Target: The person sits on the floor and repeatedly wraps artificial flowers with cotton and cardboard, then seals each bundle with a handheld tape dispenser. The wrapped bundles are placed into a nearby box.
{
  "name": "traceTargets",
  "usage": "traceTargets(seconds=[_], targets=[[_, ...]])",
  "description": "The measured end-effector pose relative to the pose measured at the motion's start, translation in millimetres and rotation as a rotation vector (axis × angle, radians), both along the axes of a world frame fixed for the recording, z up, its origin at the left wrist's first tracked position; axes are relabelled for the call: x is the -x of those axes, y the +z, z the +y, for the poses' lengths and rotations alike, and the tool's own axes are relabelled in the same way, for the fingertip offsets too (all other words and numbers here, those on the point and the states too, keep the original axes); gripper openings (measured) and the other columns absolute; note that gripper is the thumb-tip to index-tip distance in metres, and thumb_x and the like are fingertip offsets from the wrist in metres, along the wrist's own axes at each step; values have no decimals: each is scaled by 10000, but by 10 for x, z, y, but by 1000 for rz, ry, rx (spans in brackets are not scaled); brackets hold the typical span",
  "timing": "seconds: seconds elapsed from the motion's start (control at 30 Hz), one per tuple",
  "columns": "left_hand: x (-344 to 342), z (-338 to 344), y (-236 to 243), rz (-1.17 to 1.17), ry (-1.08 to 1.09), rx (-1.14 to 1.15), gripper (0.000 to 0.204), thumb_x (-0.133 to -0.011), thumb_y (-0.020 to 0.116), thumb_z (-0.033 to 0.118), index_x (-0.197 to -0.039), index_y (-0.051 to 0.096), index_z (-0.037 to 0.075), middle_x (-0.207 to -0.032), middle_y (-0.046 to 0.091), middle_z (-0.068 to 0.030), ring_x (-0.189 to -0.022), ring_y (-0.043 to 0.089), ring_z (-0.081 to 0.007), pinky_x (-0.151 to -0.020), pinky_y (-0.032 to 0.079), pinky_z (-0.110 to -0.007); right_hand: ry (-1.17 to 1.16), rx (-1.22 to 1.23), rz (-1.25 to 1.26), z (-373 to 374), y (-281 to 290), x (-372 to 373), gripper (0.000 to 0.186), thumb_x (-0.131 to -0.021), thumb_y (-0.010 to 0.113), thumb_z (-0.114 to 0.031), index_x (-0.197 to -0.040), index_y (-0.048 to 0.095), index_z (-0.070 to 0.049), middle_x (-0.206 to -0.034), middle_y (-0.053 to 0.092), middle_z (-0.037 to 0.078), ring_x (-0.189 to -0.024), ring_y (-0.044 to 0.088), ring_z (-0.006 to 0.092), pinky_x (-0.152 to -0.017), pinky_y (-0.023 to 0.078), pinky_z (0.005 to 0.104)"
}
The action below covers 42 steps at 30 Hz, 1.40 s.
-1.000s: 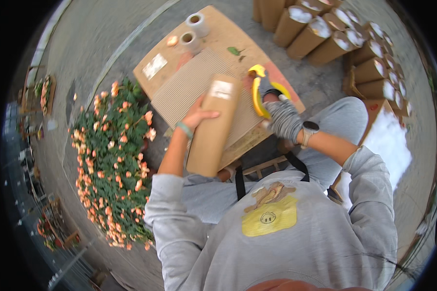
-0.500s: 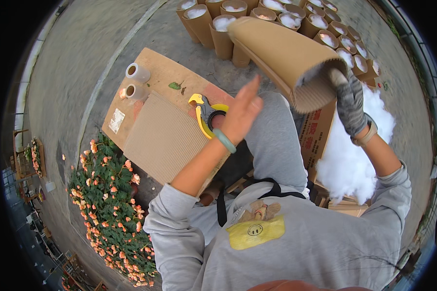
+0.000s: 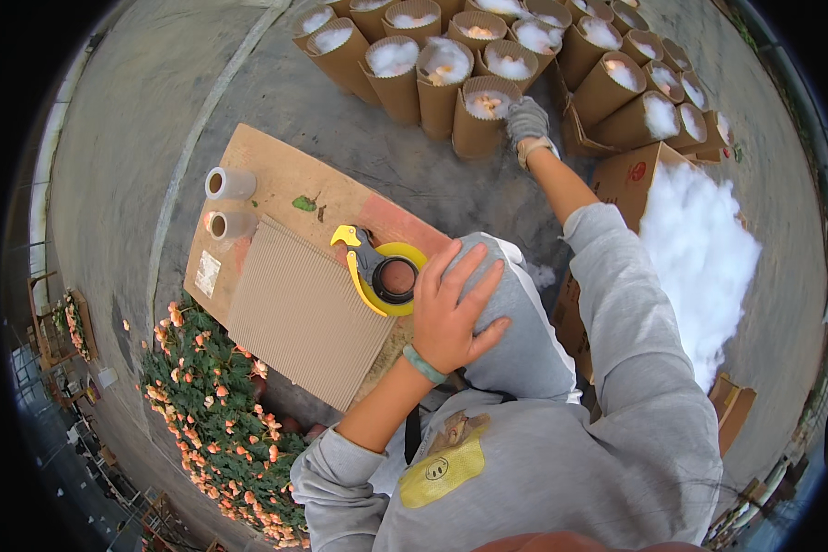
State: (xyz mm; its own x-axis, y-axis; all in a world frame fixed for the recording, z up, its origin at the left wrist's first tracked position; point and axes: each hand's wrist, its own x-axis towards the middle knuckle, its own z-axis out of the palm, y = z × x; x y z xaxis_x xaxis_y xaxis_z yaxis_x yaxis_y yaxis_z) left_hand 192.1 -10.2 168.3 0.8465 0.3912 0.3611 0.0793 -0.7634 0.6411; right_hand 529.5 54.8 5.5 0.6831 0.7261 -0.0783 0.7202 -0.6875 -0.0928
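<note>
My left hand, bare with a green bangle at the wrist, rests on my grey-trousered knee, its fingers spread and nothing in it. Stretched far forward, my right hand wears a grey glove and closes at the right rim of a corrugated cardboard tube. That tube stands on the ground at the front of a group, with white fluff and a peach flower in its mouth. Beside my left hand, a yellow and grey tape dispenser lies on the board. A flat corrugated cardboard sheet is left of it.
Several fluff-filled cardboard tubes crowd the far side. At right, a carton overflows with white fluff. Two tape rolls stand on the board's left end, near a green leaf. Peach-flowered plants fill the lower left.
My right hand has carried the cardboard tube forward and down to the ground beside the others. My left hand has dropped from the air onto my knee.
</note>
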Motion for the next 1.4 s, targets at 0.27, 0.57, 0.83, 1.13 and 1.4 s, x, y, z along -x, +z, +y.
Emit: traceTargets(seconds=[0.27, 0.57, 0.83, 1.13, 1.4], targets=[[31, -44, -127, -89, 57, -51, 529, -752, 633, 359, -1194, 584, 74, -1288, 480, -156, -1192, 414, -389, -962, 353, -466, -257, 26, 805, -1219, -488, 286, 501, -905, 460, -443, -1192, 536, -38, -1266, 525, 163, -1095, 559, 268, -881, 460, 370], [239, -56, -55, -41, 64, -102, 538, -825, 556, 423, -1227, 550, 66, -1294, 467, -189, -1179, 421, -414, -964, 348, -489, 17, 699, 519, -2364, -1817, 1741, 389, -882, 520, -386, -1174, 587, -138, -1102, 578, 115, -1020, 546, 332, -869, 446, 440], [209, -63, -77, -25, 45, -106, 552, -800, 578, 354, -1250, 525, 39, -1327, 445, -177, -1218, 389, -381, -995, 301, -483, 61, -778, 123, -2617, 1034, 667, 366, -808, 662, -338, -1048, 596, -70, -949, 588, 140, -906, 599, 286, -776, 497, 387], [-27, -245, -7, -28, 49, -111, 549, -718, 649, 223, -1235, 537, 77, -1307, 461, -137, -1221, 394, -387, -1001, 321, -465, -804, -657, 969, -3200, 492, -148, 806, -661, 797, -311, -1296, 405, -5, -1191, 515, 184, -1150, 477, 314, -951, 428, 422], [-103, -303, -5, -64, 72, -146, 523, -726, 647, 224, -1220, 544, 88, -1298, 470, -124, -1222, 402, -377, -999, 335, -459, -661, -1054, 1429, -3533, 1026, -924, 239, -822, 629, -148, -1038, 591, -54, -984, 628, 139, -902, 614, 276, -797, 514, 407]])
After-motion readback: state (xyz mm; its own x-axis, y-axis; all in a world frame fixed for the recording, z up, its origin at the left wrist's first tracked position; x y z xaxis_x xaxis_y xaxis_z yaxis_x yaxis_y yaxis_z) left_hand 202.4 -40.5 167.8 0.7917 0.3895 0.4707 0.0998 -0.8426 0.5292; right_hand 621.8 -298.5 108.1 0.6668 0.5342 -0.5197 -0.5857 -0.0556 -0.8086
